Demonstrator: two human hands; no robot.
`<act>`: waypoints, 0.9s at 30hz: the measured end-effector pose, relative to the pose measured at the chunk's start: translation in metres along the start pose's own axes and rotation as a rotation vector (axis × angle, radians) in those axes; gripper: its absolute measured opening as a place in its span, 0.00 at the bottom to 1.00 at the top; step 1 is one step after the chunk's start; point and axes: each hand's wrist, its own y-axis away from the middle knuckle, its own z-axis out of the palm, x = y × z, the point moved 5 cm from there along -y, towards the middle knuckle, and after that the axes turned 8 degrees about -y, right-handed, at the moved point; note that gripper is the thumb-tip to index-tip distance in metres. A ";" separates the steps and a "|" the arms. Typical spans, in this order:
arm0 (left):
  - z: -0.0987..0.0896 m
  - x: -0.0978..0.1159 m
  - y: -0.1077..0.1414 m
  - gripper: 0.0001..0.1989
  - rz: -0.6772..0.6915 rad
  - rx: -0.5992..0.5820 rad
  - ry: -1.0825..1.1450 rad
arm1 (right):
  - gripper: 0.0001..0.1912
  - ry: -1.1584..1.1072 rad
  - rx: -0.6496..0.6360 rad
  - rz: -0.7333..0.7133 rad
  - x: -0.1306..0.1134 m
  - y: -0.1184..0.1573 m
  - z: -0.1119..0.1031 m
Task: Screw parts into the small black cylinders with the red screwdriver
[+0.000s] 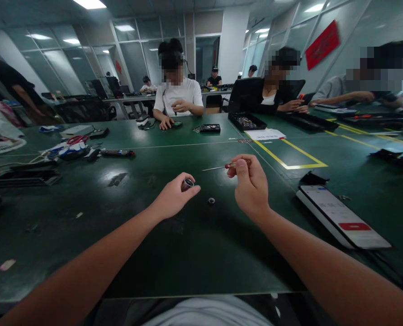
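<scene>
My left hand (176, 194) is closed around a small dark cylinder (187, 184) with a light metal rim, its round end facing up and to the right. In my right hand (250, 183) is a screwdriver (215, 169) with a red handle, pinched between thumb and fingers. Its thin shaft points left, above and apart from the cylinder. On the green table (208, 253), between and a little below the two hands, lies a small round metal part (211, 200). The inside of the cylinder is too dark to make out.
A phone (347, 215) rests on a white box at the right. Red-handled scissors (77, 140) and a dark pen-like tool (117, 153) lie at the left. Across the table sits a person in a white shirt (177, 99). A black parts tray (247, 121) stands at the back.
</scene>
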 end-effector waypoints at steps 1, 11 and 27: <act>0.003 0.006 0.000 0.20 0.003 -0.032 -0.038 | 0.11 0.000 0.003 -0.002 0.000 -0.001 0.000; 0.052 0.038 -0.014 0.16 0.193 -0.313 -0.361 | 0.12 0.027 -0.050 0.020 0.005 0.002 0.002; 0.024 0.014 -0.014 0.09 0.093 -0.222 -0.363 | 0.12 0.035 -0.105 0.064 0.008 0.003 0.006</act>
